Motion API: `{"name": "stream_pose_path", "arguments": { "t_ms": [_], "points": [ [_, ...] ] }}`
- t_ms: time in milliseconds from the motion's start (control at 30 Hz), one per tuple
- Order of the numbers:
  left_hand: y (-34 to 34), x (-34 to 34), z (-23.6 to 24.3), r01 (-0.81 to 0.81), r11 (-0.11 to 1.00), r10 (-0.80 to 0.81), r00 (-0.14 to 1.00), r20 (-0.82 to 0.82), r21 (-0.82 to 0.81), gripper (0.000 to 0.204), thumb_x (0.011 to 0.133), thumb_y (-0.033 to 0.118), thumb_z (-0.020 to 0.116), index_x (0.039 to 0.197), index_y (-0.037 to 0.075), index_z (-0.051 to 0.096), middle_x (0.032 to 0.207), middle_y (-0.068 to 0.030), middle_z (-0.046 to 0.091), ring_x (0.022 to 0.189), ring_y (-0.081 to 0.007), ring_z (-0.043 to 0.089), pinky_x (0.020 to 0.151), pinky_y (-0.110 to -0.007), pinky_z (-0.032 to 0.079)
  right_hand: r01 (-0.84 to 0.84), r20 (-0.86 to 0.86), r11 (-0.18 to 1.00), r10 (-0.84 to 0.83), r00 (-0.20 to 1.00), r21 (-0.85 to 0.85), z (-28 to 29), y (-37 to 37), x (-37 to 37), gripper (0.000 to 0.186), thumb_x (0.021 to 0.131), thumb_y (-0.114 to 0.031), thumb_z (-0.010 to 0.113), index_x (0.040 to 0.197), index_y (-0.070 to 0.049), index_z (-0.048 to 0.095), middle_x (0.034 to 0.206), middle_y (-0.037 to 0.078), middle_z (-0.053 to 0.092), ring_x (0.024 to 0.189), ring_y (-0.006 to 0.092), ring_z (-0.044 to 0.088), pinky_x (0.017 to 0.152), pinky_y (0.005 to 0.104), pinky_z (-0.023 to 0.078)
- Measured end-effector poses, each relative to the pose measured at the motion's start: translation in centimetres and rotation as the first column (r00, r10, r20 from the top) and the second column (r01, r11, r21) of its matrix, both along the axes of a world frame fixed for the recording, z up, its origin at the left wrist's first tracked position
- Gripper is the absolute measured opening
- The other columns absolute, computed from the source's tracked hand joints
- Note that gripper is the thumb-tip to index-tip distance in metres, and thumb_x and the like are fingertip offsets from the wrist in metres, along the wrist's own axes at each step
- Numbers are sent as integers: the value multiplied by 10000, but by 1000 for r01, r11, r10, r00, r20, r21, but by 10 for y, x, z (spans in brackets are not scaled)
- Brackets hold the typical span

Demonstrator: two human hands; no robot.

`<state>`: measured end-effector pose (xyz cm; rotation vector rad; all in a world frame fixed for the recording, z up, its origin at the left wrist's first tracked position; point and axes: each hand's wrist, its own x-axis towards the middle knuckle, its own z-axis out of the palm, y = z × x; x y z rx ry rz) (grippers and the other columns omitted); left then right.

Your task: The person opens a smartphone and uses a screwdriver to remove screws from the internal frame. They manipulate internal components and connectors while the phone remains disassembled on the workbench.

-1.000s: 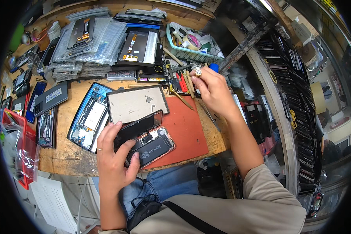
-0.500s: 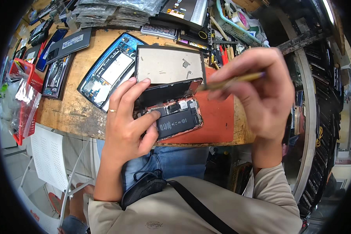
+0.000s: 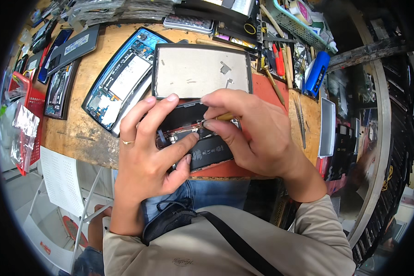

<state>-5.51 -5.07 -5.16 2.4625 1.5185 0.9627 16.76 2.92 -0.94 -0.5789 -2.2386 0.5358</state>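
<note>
An opened smartphone (image 3: 210, 152) lies at the table's front edge on a red mat (image 3: 261, 88), its black battery facing up. The dark screen (image 3: 181, 115) is tilted up along the far side. My left hand (image 3: 151, 147) steadies the phone: the index fingertip presses on its inner parts, the thumb is at the near edge, and the other fingers reach by the screen. My right hand (image 3: 257, 133) pinches a slim brass-coloured screwdriver (image 3: 225, 117) over the phone's interior, close to my left index finger. Most of the tool and its tip are hidden by my fingers.
Just beyond the phone stands a shallow tray (image 3: 193, 69) with small metal pieces. An opened blue-framed device (image 3: 124, 80) lies left. Another brass-coloured tool (image 3: 274, 87), tweezers (image 3: 301, 119) and a blue cylinder (image 3: 318, 71) are right. A red basket (image 3: 34, 110) hangs at the left edge.
My right hand has come down and left to the phone, bringing the screwdriver from the air into its interior. My left hand stays on the phone. The view has shifted slightly.
</note>
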Motion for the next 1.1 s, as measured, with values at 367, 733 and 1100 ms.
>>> {"name": "stream_pose_path", "arguments": {
  "t_ms": [367, 733, 1100],
  "points": [
    [0, 1, 1, 10, 1000, -10, 1000, -4, -13, 364, 705, 272, 751, 1040, 183, 860, 1535, -144, 526, 1411, -400, 406, 1183, -504, 379, -2, 6, 1000, 2, 1000, 30, -3, 0, -4, 347, 882, 83, 737, 1221, 80, 660, 1049, 173, 732, 809, 270, 763, 706, 355, 614],
    [2, 1, -3, 14, 1000, -14, 1000, 8, 19, 352, 702, 265, 745, 1020, 169, 862, 1531, -133, 533, 1393, -390, 417, 1164, -498, 385, -1, 46, 999, 0, 999, 41, -3, 0, -3, 354, 873, 86, 741, 1218, 81, 663, 1035, 171, 734, 800, 268, 760, 700, 357, 611],
    [1, 0, -1, 14, 1000, -14, 1000, 14, 6, 362, 703, 257, 739, 1029, 161, 863, 1530, -136, 536, 1389, -388, 415, 1160, -494, 389, -44, 9, 998, 44, 999, 55, -2, 0, -10, 464, 816, 87, 771, 1263, 68, 652, 1071, 175, 731, 782, 264, 725, 659, 352, 584]
  ]
}}
